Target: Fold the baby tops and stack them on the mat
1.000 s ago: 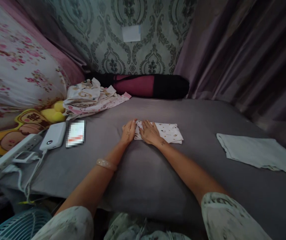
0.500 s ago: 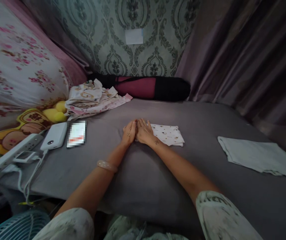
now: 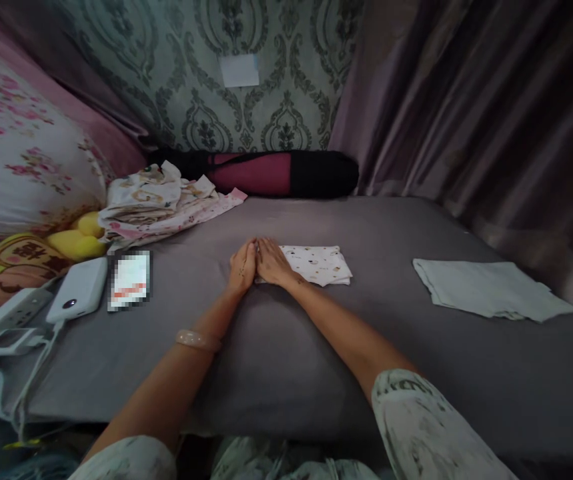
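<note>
A small folded white cloth (image 3: 319, 263) with a dotted print lies on the grey bed sheet, in the middle of the view. My right hand (image 3: 272, 262) rests flat on its left part, fingers stretched forward, covering that end. Beside it, my left hand (image 3: 243, 268) stands on its side along the cloth's left edge, with its fingers extended. The two hands touch or nearly touch at the fingertips. Whether the left fingers pinch any fabric is hidden. A pale bangle (image 3: 197, 340) circles my left forearm.
A folded pale green cloth (image 3: 491, 288) lies to the right. Heaped printed clothes (image 3: 156, 200) are at back left, near a long black and maroon bag (image 3: 256, 175). A phone (image 3: 130, 280), a white power bank (image 3: 77, 290) and a power strip (image 3: 11, 317) with cables sit at left.
The view has turned slightly to the right, so everything appears further left. Both hands stay at the cloth's left end, and the right fingers look a little closer together.
</note>
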Action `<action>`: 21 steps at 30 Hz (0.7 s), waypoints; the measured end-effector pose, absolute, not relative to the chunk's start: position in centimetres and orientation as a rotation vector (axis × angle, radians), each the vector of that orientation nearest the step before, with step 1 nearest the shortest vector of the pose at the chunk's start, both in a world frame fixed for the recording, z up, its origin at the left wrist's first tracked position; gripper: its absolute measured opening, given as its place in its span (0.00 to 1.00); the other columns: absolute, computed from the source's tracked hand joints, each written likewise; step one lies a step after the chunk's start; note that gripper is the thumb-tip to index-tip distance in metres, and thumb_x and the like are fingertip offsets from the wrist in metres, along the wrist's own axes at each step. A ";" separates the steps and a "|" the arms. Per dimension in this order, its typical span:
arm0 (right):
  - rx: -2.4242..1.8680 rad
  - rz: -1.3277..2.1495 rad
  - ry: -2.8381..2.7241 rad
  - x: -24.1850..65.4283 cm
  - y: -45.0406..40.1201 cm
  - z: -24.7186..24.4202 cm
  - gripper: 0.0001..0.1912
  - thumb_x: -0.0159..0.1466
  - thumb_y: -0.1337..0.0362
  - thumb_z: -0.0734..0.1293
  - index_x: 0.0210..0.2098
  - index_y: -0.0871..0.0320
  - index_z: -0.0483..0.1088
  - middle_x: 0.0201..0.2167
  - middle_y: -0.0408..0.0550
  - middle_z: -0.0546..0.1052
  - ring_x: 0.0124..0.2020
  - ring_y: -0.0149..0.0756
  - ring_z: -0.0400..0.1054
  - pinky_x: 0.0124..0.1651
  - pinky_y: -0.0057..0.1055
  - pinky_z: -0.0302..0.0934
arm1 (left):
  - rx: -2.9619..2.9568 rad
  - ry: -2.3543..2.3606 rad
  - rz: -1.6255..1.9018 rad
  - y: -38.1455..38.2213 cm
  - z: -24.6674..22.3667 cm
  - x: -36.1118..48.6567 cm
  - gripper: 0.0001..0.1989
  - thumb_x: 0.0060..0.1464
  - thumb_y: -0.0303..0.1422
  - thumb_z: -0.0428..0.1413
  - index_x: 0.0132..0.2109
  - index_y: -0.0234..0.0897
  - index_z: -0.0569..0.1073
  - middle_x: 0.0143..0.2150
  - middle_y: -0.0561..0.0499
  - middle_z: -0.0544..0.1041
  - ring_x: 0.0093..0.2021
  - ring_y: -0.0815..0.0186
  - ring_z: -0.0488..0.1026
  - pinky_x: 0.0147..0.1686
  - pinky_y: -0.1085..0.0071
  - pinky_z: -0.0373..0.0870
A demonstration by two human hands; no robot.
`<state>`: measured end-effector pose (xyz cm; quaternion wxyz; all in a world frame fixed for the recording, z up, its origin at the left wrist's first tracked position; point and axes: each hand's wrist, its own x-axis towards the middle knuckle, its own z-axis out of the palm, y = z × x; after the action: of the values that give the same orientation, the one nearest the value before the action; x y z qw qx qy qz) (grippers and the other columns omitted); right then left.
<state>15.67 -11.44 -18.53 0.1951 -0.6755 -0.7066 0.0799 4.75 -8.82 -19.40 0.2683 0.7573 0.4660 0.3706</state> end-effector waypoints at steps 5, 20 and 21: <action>-1.906 0.068 -1.874 19.7 -14.0 -17.4 0.27 0.71 0.61 0.48 0.66 0.66 0.54 0.67 0.57 0.55 0.69 0.41 0.44 0.69 0.41 0.38 | 2.249 1.285 0.884 -9.2 -19.5 5.1 0.26 0.66 0.40 0.31 0.62 0.38 0.63 0.62 0.45 0.69 0.64 0.63 0.62 0.63 0.58 0.53; -2.033 0.102 -2.147 25.3 -18.2 -19.2 0.28 0.71 0.54 0.47 0.69 0.51 0.50 0.69 0.48 0.52 0.70 0.48 0.41 0.67 0.55 0.35 | 2.821 1.034 0.456 -9.6 -20.5 5.6 0.26 0.64 0.48 0.40 0.63 0.44 0.65 0.66 0.47 0.63 0.68 0.56 0.53 0.65 0.46 0.40; -2.025 0.132 -2.152 25.3 -18.2 -19.0 0.28 0.71 0.53 0.47 0.69 0.51 0.50 0.69 0.49 0.52 0.70 0.47 0.41 0.67 0.55 0.35 | 2.820 1.031 0.467 -9.7 -20.4 5.6 0.26 0.65 0.47 0.40 0.63 0.44 0.65 0.66 0.47 0.63 0.68 0.56 0.53 0.65 0.46 0.40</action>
<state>25.32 -18.23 -19.05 0.0918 -0.6816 -0.7246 0.0444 5.60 -9.67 -20.42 0.0511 0.9268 0.3389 0.1535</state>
